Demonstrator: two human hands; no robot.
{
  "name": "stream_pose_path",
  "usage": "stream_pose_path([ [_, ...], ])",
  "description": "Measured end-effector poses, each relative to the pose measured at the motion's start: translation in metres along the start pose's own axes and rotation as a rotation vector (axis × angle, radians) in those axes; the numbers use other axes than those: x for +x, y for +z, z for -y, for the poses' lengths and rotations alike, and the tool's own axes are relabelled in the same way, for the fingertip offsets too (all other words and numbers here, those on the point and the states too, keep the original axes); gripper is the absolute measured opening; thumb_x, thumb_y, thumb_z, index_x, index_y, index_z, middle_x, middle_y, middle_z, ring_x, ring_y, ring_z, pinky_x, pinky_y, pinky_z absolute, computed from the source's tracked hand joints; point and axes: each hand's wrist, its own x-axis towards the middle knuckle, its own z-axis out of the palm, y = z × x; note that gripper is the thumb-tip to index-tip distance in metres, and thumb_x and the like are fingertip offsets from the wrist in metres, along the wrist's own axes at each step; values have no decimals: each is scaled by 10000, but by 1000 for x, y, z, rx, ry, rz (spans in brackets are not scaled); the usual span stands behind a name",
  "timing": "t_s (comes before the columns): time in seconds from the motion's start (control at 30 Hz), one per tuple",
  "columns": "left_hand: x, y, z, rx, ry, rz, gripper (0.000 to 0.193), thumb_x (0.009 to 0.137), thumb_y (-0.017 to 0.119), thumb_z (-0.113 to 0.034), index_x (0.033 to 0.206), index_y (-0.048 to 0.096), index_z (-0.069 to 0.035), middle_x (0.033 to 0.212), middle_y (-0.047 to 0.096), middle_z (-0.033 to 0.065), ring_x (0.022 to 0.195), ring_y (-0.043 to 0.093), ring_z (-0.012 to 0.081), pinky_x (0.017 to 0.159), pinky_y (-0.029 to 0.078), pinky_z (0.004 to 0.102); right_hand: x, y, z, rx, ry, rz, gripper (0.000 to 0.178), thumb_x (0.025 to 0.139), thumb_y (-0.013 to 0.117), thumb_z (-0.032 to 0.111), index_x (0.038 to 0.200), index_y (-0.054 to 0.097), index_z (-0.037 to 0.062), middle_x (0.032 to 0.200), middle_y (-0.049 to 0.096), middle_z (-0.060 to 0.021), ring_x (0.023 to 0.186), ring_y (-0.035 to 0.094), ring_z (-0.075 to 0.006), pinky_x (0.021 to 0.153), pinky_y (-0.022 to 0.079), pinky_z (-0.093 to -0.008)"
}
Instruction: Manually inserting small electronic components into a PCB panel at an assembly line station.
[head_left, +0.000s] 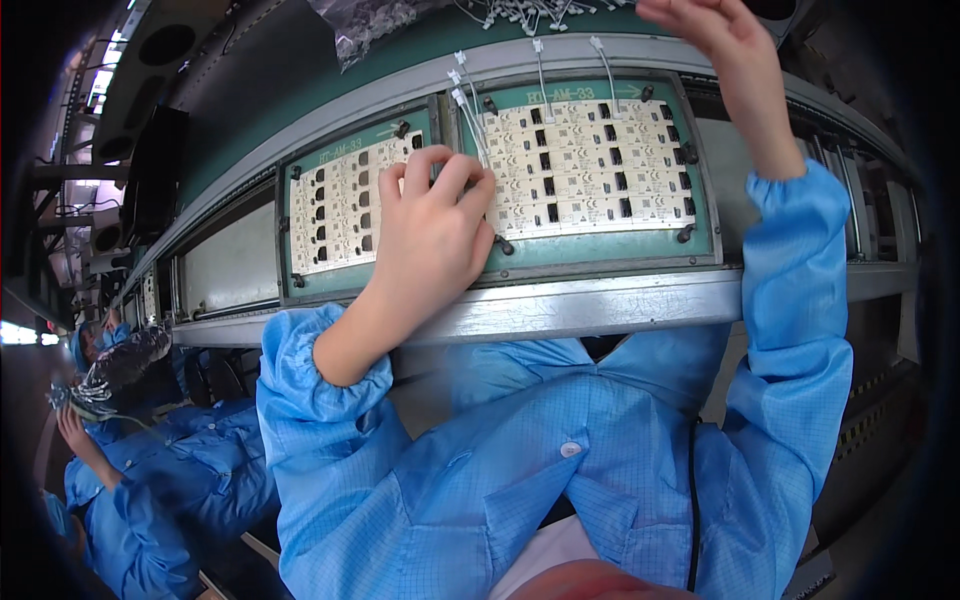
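My left hand (432, 228) is bent down over the inner edges of two green fixtures, its fingers curled and their tips hidden. Short white cables with small plugs (468, 105) stand just beyond its fingers. Under and beside it lie the left panel of white circuit boards (340, 205) and the right panel (585, 165), both with rows of black parts. Two more white cables (542, 75) rise from the right panel's far edge. At the far right, my right hand (735, 60) is raised with fingers stretched out, close to a pile of loose white cables (545, 12); nothing shows in it.
A metal rail (590, 305) runs along the near side of the fixtures. Beyond them, a clear plastic bag of white parts (375, 25) lies on the green surface. On the left, a co-worker in blue (190, 460) sits with a hand raised near bundled cables (95, 390).
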Motion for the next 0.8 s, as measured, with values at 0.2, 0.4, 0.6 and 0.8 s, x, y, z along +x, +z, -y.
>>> stream_pose_path([
  [0.2, 96, -5, 48, -19, -75, 161, 216, 853, 657, -219, 1033, 770, -184, 1081, 684, 69, 1111, 608, 304, 922, 447, 530, -57, -4, 17, -905, 125, -77, 126, 1060, 571, 113, 1114, 571, -1, 1172, 752, -161, 1140, 705, -203, 987, 526, -302],
  [0.4, 169, 75, 87, 49, -68, -123, 194, 887, 662, -239, 1042, 762, -178, 1087, 729, 67, 1072, 688, 283, 903, 456, 534, -66, 41, -1, -1252, 29, -18, 123, 1014, 625, 115, 1070, 608, 7, 1001, 768, -120, 967, 753, -204, 801, 552, -272],
  [0.6, 175, 67, 88, -109, -55, -165, 206, 901, 728, -133, 1034, 737, 24, 870, 737, 80, 794, 678, 130, 720, 540, 286, -76, 28, -15, -1399, -45, 153, 93, 910, 705, 67, 947, 645, 5, 874, 612, -68, 796, 623, -203, 710, 513, -299],
  [0.8, 174, 48, 112, -1069, -567, -162, 301, 897, 743, -177, 1166, 717, -46, 975, 735, 47, 844, 659, 124, 682, 472, 249, -77, 27, -9, -1363, -19, 305, 72, 856, 707, 13, 904, 654, 18, 835, 576, -52, 817, 560, -211, 694, 472, -318],
])
